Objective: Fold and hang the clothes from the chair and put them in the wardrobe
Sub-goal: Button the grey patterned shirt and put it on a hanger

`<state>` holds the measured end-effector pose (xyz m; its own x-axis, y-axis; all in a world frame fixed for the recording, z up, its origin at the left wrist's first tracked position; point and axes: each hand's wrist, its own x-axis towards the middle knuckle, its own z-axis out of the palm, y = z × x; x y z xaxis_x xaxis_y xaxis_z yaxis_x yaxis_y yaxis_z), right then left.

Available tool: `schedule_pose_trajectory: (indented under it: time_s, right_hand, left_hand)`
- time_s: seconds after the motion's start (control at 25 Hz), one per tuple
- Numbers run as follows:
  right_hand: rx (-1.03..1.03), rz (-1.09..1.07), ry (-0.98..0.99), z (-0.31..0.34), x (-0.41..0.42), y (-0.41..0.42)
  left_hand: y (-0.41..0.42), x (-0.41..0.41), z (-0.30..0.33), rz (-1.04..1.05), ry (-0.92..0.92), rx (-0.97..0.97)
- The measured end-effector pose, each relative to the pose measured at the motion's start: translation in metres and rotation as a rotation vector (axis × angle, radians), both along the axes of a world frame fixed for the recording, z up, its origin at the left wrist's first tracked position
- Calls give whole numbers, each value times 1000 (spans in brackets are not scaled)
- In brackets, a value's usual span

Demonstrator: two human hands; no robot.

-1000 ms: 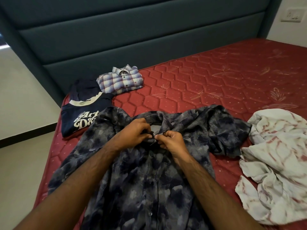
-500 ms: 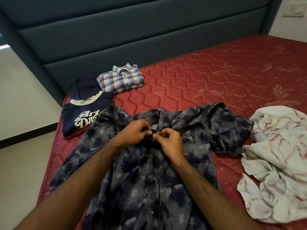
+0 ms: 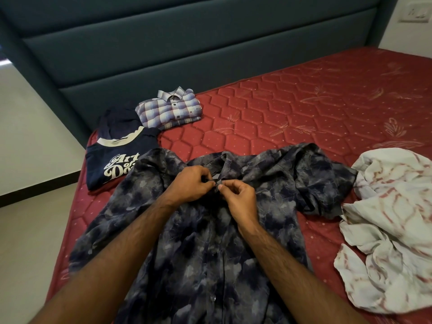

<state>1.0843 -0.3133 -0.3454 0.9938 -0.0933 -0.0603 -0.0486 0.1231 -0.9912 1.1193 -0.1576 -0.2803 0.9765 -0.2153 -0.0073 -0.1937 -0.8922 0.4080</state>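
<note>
Head view. Dark patterned shirt (image 3: 210,242): thin, soft fabric, spread front-up on the red quilted mattress (image 3: 292,118). Left hand (image 3: 191,183) and right hand (image 3: 236,195) both pinch the placket just below the collar, fingers clamped on cloth; since a second ago they have scarcely shifted, so the top buttoning seems unfinished and folding has not begun. Folded checked shirt (image 3: 170,108) and navy printed tee (image 3: 117,160): flat rectangles near the headboard. White crumpled garment (image 3: 392,230): unfolded, at the right.
</note>
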Motion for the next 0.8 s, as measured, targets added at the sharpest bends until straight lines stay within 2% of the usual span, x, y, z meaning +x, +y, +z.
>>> schedule_pose_trajectory:
  time_s: [0.08, 0.2, 0.44, 0.6, 0.68, 0.8]
  right_hand:
    - [12, 54, -30, 2, 2, -5]
    - [-82, 107, -111, 3, 4, -11]
    - [-176, 11, -175, 6, -1, -10]
    - [-225, -43, -225, 6, -4, -6]
    - [-210, -65, -207, 6, -5, -4]
    - [-140, -57, -35, 7, 0, -3]
  left_hand:
    - [3, 2, 1, 25, 9, 23]
    - [5, 2, 0, 12, 31, 60]
    - [-1, 0, 3, -84, -20, 13]
    - [-5, 4, 7, -157, -60, 47]
    - [-6, 5, 6, -181, -82, 39]
    - [-7, 5, 0, -196, -130, 25]
